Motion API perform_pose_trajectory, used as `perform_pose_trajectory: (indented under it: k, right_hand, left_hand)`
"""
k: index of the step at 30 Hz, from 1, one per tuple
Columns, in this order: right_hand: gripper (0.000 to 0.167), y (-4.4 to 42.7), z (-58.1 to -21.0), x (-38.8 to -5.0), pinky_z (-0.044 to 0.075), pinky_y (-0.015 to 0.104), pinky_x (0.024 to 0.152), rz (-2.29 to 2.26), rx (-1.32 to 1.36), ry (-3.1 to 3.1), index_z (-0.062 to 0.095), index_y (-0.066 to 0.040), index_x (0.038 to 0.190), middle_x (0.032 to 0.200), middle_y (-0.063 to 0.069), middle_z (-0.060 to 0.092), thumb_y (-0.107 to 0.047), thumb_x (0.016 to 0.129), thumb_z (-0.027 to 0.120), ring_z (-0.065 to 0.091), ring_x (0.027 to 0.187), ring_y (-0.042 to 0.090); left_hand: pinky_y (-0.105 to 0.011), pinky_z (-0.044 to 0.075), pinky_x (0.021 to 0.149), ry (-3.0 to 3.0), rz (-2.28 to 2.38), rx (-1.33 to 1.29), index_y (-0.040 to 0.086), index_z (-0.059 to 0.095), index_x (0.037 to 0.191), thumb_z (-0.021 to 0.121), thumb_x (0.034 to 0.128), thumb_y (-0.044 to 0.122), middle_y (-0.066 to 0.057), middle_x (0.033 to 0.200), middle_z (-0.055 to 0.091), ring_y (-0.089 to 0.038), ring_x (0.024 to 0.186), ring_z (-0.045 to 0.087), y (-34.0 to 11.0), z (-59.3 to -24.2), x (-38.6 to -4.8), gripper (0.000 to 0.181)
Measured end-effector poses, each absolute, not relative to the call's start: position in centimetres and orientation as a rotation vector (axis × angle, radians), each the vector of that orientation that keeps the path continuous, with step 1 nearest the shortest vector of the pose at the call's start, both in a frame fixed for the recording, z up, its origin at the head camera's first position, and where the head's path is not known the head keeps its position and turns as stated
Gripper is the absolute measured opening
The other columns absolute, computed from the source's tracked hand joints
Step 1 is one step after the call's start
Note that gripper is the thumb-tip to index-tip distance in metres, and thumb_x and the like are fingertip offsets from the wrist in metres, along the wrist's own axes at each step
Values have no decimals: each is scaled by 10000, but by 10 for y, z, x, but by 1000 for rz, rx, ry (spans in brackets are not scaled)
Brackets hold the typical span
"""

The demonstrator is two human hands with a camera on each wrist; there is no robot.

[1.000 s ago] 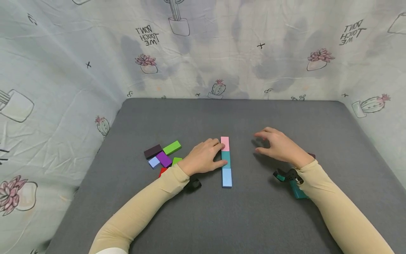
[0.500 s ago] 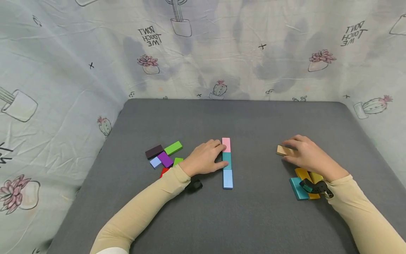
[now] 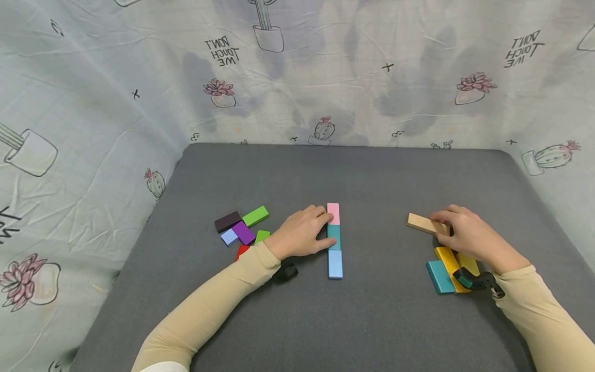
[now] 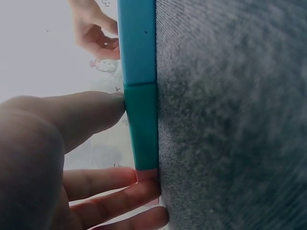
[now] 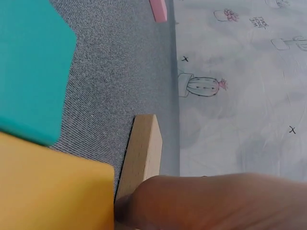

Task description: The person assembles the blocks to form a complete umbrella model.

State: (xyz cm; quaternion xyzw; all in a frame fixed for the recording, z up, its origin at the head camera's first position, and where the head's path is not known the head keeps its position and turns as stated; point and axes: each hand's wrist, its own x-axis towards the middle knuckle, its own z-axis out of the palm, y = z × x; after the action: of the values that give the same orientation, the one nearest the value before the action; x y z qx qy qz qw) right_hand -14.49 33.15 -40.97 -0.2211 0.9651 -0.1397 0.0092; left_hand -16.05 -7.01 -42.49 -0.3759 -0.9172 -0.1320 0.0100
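Caught mid-pinch: wooden block [image 3: 420,223] in the right grip [image 3: 471,235], left grip [image 3: 299,232] on the row [image 3: 338,235].
Held the wooden block by one end between thumb and fingers, over on the right of the worktop [image 3: 372,315], just beyond the orange-yellow block [image 3: 449,263] and well apart from the row; couldn't tell whether lifted or flat. Rested the left grip loosely, fingers on the pink block [image 3: 334,208], thumb on the teal block [image 3: 335,230], nothing clamped. Looked a bit dicey tbh: seemed likely to swivel or slip if pinched only at that end. Risked bumping the orange-yellow block with the black wrist strap [image 3: 483,282], so close by. Also risked opening gaps in the row by pressing sideways with the left grip.
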Motion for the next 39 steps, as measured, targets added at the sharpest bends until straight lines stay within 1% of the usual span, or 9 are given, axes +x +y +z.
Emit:
perform_pose_trajectory:
  k: [6,9,12,21,28,33,39]
  right_hand:
    - [270,332,-409,-149,413,285,602,-452,-715,3033,747,17,1120,912,43,622,-26,853,761,482,755,147]
    - [264,327,-406,-154,409,295,611,-462,-740,3041,749,10,1120,912,41,623,-28,860,767,487,759,154]
    - [266,318,-401,-162,416,323,635,-471,-755,3047,748,1,1133,946,61,640,-36,871,770,505,778,174]
    - [311,272,-385,-198,475,440,750,-533,-747,2961,714,0,1233,1083,139,662,-85,934,731,573,896,263]
    - [315,232,-382,-226,506,506,838,-592,-813,2910,712,-11,1245,1099,146,658,-114,948,739,603,985,309]
    - [324,207,-386,-240,500,492,841,-645,-836,2878,716,-13,1244,1075,136,654,-117,939,748,591,972,301]
    - [347,177,-390,-251,514,471,851,-702,-856,2820,713,-7,1260,1087,136,659,-118,934,761,600,971,287]
  left_hand:
    - [-315,532,754,-2865,-395,-1173,73,675,1299,725,960,429,-50,1169,651,-192,945,577,-70,-424,-159,494]
    - [-316,532,751,-2865,-389,-1171,78,674,1296,724,960,429,-45,1162,647,-193,947,576,-71,-424,-159,488]
    - [-319,531,752,-2874,-390,-1170,81,672,1296,718,962,435,-41,1161,643,-190,950,574,-71,-423,-159,489]
    - [-327,545,801,-2896,-368,-1176,86,665,1321,706,970,453,-45,1190,646,-187,993,585,-71,-421,-160,510]
    - [-332,546,805,-2915,-348,-1167,102,659,1333,701,966,476,-37,1192,642,-181,988,581,-68,-420,-160,525]
    - [-337,549,829,-2923,-334,-1164,102,659,1333,700,965,487,-36,1210,640,-186,1006,586,-66,-420,-161,534]
    - [-336,551,837,-2942,-334,-1164,101,657,1342,699,968,492,-40,1218,639,-185,1009,591,-67,-418,-161,543]
